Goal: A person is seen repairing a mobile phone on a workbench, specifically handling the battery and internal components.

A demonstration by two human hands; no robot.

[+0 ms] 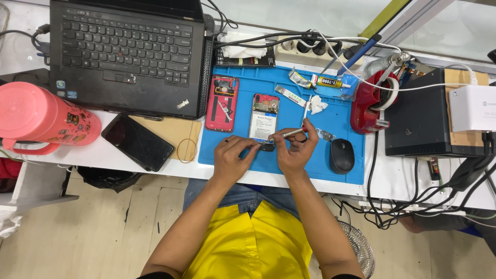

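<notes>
We see an open phone lying flat on a blue mat, near the mat's front edge. Its back is off, so the inside shows — a big white battery fills the middle, with a red frame around it and small dark parts at the top. The bottom end of the phone is partly hidden by fingers.

The left hand rests on the mat with its fingers curled in, and its fingertips pinch the phone's bottom edge to keep it steady. The right hand is closed around a thin silver tool. The tool's tip points left and touches the lower end of the phone, just by the battery.

Just to the left of the phone lies a red back cover, also on the mat. A black mouse sits to the right, near the right hand. A tube of glue lies farther back. Off the mat, we see a black laptop, a dark phone face up, and a pink bottle on its side.
</notes>
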